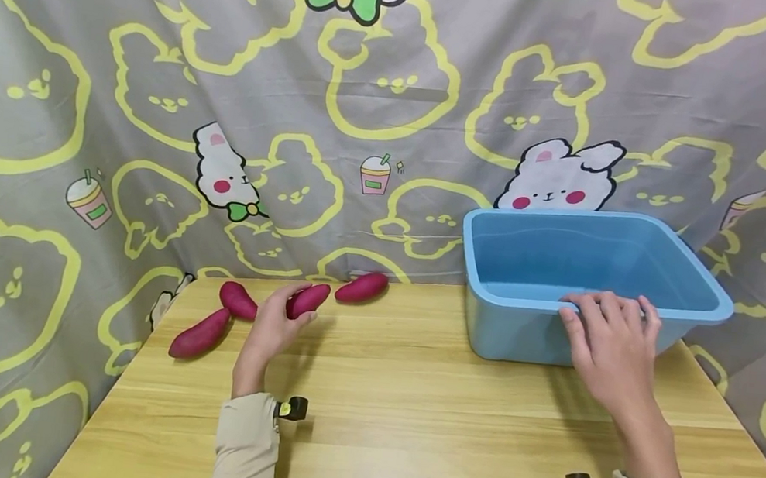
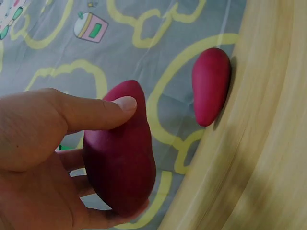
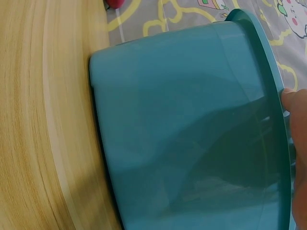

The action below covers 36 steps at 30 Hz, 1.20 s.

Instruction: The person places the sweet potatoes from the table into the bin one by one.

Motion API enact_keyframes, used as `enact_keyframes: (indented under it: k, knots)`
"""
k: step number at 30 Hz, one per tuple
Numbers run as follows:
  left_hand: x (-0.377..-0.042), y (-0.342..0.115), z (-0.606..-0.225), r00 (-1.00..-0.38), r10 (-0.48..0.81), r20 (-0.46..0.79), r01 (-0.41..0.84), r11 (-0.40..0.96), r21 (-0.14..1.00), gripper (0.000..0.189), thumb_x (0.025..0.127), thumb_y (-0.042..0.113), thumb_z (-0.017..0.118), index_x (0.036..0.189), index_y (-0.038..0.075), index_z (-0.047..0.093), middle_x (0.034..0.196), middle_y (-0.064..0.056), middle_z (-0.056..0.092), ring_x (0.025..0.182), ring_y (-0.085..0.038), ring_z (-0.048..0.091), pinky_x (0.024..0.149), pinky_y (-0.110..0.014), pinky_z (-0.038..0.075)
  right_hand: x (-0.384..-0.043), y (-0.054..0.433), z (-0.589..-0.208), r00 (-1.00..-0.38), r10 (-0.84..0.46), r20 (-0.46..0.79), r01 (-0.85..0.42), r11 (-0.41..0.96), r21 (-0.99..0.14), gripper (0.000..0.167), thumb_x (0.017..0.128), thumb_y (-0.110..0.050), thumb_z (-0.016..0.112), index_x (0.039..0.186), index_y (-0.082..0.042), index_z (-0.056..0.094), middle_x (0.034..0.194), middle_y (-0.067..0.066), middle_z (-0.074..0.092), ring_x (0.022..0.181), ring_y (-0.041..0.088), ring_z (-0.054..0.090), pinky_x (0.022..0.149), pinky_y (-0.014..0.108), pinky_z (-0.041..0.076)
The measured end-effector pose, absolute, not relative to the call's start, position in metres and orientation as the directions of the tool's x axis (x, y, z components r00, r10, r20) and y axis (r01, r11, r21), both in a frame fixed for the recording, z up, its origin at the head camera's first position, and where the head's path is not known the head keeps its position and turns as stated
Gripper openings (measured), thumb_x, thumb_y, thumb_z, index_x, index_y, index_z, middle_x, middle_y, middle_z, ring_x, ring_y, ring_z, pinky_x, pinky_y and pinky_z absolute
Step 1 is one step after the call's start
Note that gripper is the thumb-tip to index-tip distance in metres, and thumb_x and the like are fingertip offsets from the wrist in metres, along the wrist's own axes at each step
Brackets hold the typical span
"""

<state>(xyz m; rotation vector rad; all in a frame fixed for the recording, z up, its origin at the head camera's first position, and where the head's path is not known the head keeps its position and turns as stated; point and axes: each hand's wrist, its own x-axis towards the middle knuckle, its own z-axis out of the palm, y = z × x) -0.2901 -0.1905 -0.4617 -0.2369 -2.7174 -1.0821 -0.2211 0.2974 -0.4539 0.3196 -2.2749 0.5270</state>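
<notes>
My left hand point(image 1: 273, 326) holds a purple-red sweet potato point(image 1: 309, 301), thumb on one side and fingers round the other. In the left wrist view the sweet potato point(image 2: 122, 153) lies in the grip, its lower end by the fingertips. Another sweet potato point(image 1: 361, 288) rests on the table to the right of this hand, against the curtain. Two more, a shorter one point(image 1: 238, 300) and a longer one point(image 1: 200, 334), lie to its left. My right hand point(image 1: 613, 349) grips the near rim of a blue plastic tub point(image 1: 521, 327), fingers hooked over the edge.
The wooden table point(image 1: 399, 420) backs onto a grey patterned curtain point(image 1: 418, 102), which also hangs at both sides. The tub's interior floor shows only in part. In the right wrist view the tub's outer wall point(image 3: 182, 120) fills most of the picture.
</notes>
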Motion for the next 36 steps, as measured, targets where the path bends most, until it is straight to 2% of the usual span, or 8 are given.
enact_keyframes:
  k: [8,36]
  knots:
    - [-0.289,-0.187,-0.458,-0.952,0.038,0.304,0.246,0.684,0.687,0.056,0.089,0.007,0.080,0.141,0.008,0.060,0.133,-0.022,0.063,0.107,-0.037,0.062,0.086,-0.049,0.050,-0.220,0.297,-0.453,-0.678,-0.063,0.733,-0.379,0.884,-0.274,0.023,0.105,-0.027,0.058,0.113,-0.009,0.069,0.112,0.017,0.062,0.114,0.045,0.046,0.116,0.066,0.009]
    - [-0.278,-0.175,-0.437,-0.914,-0.013,0.405,0.322,0.582,0.747,0.053,0.090,0.013,0.081,0.140,0.011,0.062,0.129,-0.017,0.064,0.109,-0.034,0.060,0.086,-0.052,0.052,-0.220,0.297,-0.455,-0.660,-0.068,0.748,-0.393,0.880,-0.267,0.023,0.104,-0.027,0.059,0.114,-0.009,0.069,0.113,0.018,0.063,0.113,0.046,0.047,0.115,0.067,0.010]
